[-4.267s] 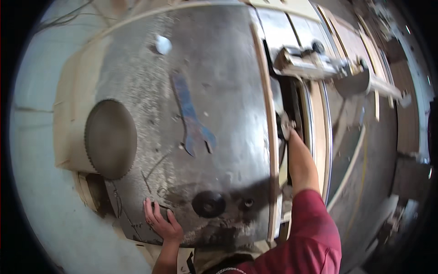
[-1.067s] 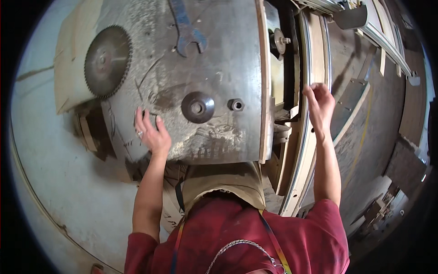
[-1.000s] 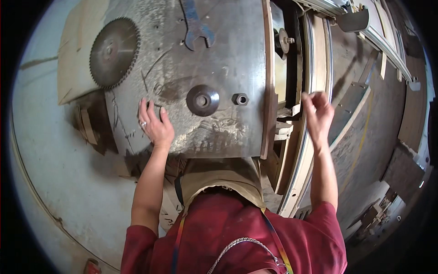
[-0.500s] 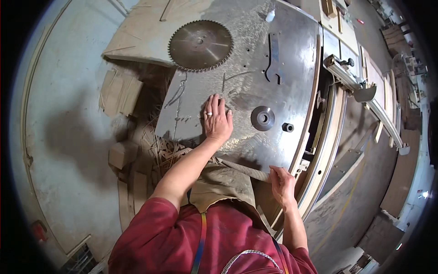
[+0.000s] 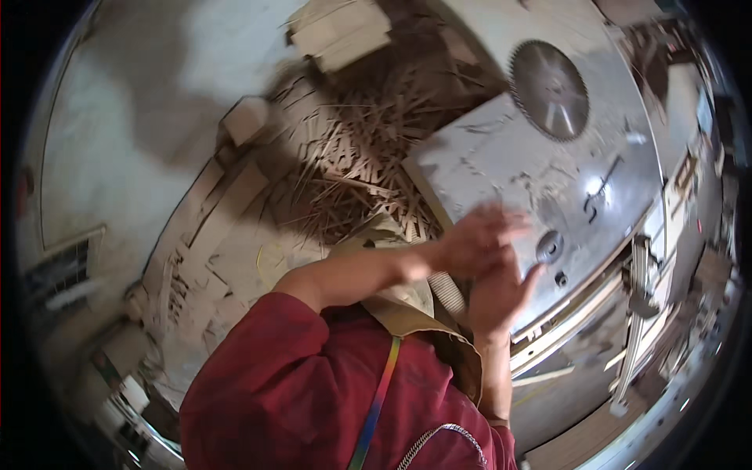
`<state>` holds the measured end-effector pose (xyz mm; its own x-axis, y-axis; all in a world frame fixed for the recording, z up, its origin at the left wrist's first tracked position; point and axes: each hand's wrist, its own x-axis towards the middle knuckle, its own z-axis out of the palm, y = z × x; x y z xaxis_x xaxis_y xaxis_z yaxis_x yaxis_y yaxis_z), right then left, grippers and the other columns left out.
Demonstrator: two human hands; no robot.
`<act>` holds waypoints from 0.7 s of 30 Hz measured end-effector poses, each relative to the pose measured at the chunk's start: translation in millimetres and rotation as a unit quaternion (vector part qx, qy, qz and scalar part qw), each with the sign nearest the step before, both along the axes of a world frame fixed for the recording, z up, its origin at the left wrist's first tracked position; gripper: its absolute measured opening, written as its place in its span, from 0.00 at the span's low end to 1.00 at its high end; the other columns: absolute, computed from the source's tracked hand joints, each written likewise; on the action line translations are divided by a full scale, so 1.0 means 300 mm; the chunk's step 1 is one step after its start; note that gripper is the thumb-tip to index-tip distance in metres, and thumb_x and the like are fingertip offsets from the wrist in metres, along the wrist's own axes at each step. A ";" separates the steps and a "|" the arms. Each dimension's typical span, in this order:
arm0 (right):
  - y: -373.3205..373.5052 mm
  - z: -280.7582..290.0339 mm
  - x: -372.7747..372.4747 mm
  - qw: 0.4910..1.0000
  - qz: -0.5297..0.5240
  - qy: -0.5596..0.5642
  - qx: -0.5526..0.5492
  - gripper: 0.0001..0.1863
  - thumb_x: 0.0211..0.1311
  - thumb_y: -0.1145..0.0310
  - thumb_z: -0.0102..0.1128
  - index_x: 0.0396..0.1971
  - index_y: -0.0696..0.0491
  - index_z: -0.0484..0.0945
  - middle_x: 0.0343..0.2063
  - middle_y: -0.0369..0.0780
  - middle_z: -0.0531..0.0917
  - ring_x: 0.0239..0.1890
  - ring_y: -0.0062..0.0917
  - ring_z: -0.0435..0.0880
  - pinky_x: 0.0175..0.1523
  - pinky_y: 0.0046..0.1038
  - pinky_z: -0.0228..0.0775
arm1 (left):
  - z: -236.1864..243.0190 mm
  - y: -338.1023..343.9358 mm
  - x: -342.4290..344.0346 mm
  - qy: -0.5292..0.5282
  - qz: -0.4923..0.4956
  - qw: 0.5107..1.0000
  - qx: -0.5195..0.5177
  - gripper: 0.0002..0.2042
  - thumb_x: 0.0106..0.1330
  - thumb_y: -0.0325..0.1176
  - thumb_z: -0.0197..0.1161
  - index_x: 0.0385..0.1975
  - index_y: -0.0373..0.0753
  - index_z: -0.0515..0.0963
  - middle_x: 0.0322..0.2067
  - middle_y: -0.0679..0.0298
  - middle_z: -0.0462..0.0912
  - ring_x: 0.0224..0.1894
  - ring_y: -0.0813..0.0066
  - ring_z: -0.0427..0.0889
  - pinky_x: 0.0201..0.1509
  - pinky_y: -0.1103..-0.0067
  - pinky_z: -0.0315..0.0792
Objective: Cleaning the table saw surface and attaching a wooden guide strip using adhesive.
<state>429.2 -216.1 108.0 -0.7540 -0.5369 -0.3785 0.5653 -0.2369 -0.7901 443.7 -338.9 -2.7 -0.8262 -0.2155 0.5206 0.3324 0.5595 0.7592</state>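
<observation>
My left hand point(image 5: 472, 240) and my right hand point(image 5: 497, 299) come together over the near edge of the metal saw table point(image 5: 470, 157), overlapping in view. Both are smeared by motion; whether they touch I cannot tell. The left one's fingers point to the right, stretched out. The thumb of the right one sticks out, and its other fingers are partly covered by the left hand. No object shows in either. Just past them lie a round metal flange point(image 5: 550, 247) and a dark nut point(image 5: 561, 279). A toothed circular saw blade point(image 5: 552, 90) rests flat farther back.
A dark wrench point(image 5: 601, 192) lies on the right part of the table. Wood offcuts point(image 5: 356, 149) are heaped on the floor to the left. A ribbed hose point(image 5: 448, 294) runs below my hands. The sliding rail point(image 5: 638, 282) stands at the right.
My view has swung left, so the table now appears farther right. My left hand has lifted off the tabletop and my right hand has left the hose area; they have come together.
</observation>
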 end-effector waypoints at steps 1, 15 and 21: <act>-0.080 0.009 0.015 0.998 0.058 0.017 -0.014 0.41 0.82 0.36 0.38 0.75 0.55 0.68 0.70 0.50 0.75 0.74 0.44 0.69 0.80 0.50 0.54 | -0.027 -0.070 0.034 -0.008 0.027 1.000 0.001 0.28 0.77 0.48 0.61 0.68 0.33 0.74 0.73 0.42 0.70 0.74 0.48 0.71 0.78 0.53 0.61; -0.117 -0.556 -0.213 0.585 0.262 0.653 0.402 0.30 0.74 0.56 0.57 0.70 0.55 0.76 0.70 0.53 0.73 0.74 0.54 0.68 0.80 0.53 0.54 | -0.146 -0.169 0.768 -0.408 -0.298 0.806 0.307 0.29 0.79 0.57 0.59 0.56 0.32 0.83 0.56 0.47 0.85 0.50 0.55 0.87 0.61 0.66 0.78; -0.093 -0.620 -0.229 0.534 0.255 0.696 0.407 0.30 0.72 0.60 0.61 0.71 0.52 0.75 0.69 0.49 0.74 0.75 0.51 0.68 0.79 0.53 0.56 | -0.224 -0.280 0.795 -0.624 -0.260 0.736 0.046 0.24 0.76 0.52 0.64 0.56 0.35 0.84 0.63 0.46 0.80 0.60 0.55 0.81 0.69 0.62 0.71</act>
